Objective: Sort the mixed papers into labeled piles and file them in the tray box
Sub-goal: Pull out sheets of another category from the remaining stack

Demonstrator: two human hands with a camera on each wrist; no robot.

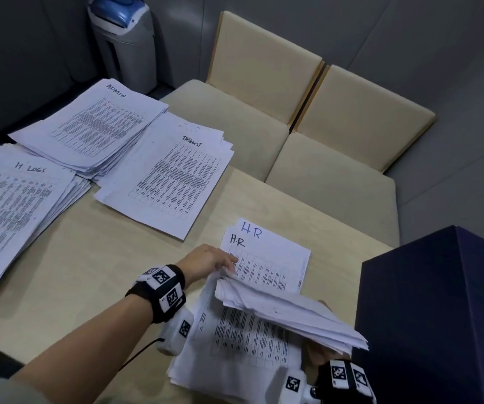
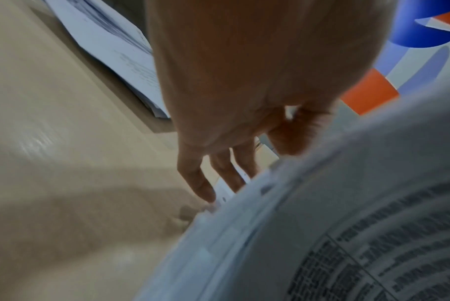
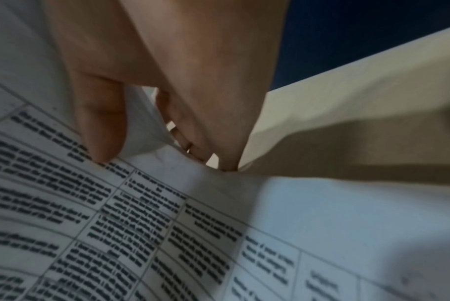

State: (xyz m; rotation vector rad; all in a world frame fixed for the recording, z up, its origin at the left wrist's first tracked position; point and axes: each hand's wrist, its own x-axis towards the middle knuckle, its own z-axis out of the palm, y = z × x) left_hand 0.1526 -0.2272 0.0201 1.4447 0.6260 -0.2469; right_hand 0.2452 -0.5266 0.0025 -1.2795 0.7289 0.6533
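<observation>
Thick, curled paper stack, apparently printed tables.

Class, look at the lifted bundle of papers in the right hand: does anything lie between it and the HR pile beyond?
Only the left hand, reaching over the HR pile at the lifted bundle's far corner. Otherwise nothing visible blocks the way.

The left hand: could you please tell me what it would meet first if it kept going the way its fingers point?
Most likely the HR pile: the left hand already has its fingertips at that pile's near corner, though contact is unclear.
</observation>
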